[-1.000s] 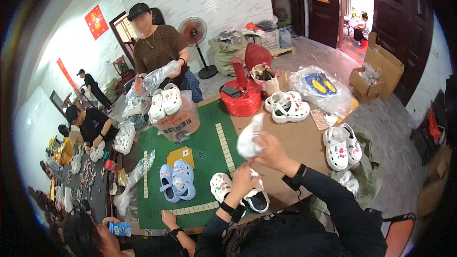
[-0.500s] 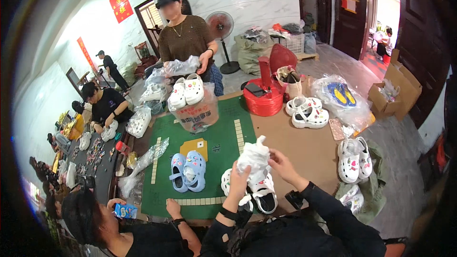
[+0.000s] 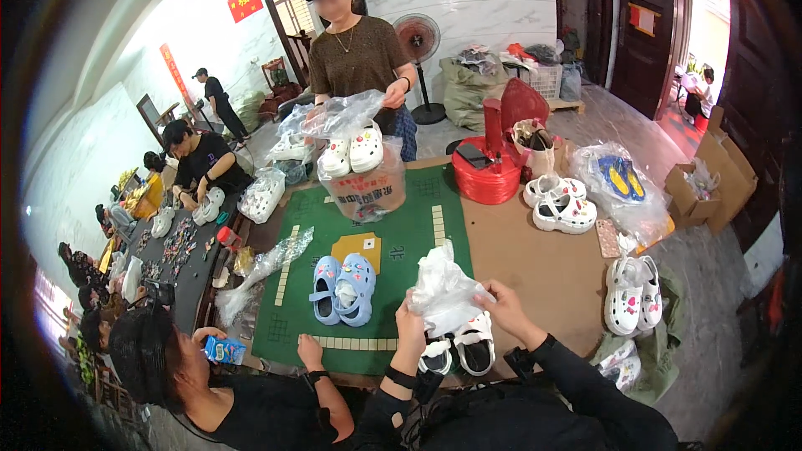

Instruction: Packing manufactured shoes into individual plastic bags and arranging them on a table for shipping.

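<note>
Between my two hands a crumpled white clear plastic bag point(image 3: 445, 291) is spread out over the table's near edge. My left hand point(image 3: 408, 330) pinches its left side, and my right hand point(image 3: 508, 307) grips the right side with fingers closed. Directly below the bag is a pair of white clogs point(image 3: 476, 354) with dark insoles, partly hidden by the bag and my left wrist. To the left, light blue clogs point(image 3: 355, 288) with charms and white stuffing rest on the green mat point(image 3: 418, 276).
Across the table a person holds a plastic bag over white clogs point(image 3: 366, 147) on a clear tub point(image 3: 368, 192). A red twine roll point(image 3: 486, 174), white clogs point(image 3: 564, 207) and bagged blue-yellow shoes point(image 3: 622, 178) lie right. More white clogs point(image 3: 625, 299) stand nearer. Beside me, a co-worker holds a blue packet point(image 3: 224, 351).
The plastic bag in my hands has gone from bunched up to spread wider, and my hands are lower. The view has shifted left, so the scene sits further right.
</note>
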A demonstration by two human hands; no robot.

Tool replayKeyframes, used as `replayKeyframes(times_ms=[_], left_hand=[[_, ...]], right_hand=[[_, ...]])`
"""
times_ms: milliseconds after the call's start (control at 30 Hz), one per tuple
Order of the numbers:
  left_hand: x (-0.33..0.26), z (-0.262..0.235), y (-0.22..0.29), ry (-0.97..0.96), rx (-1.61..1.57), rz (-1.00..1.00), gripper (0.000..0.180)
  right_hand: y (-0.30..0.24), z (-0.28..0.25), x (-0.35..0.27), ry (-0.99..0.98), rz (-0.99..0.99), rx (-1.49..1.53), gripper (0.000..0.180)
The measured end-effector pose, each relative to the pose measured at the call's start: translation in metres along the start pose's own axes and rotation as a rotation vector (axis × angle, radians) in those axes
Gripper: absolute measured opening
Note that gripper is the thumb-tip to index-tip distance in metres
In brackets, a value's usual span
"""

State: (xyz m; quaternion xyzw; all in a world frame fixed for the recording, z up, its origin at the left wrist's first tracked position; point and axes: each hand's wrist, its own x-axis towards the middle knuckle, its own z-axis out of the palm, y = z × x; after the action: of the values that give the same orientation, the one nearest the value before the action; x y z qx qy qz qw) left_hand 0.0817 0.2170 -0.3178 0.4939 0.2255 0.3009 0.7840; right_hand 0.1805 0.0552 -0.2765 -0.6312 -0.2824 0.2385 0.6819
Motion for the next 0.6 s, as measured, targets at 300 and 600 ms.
replayKeyframes(times_ms=[300, 600], left_hand=[[-0.001, 0.01, 0.011, 0.161, 0.411, 0.078, 0.022], [-0.018, 0.032, 0.007, -0.256, 0.296, 0.072, 0.022]], right_hand=[[0.006, 0.0, -0.004, 0.108, 0.011, 0.165, 0.005], [-0.009, -0.016, -0.005, 0.277, 0.148, 0.7, 0.014]])
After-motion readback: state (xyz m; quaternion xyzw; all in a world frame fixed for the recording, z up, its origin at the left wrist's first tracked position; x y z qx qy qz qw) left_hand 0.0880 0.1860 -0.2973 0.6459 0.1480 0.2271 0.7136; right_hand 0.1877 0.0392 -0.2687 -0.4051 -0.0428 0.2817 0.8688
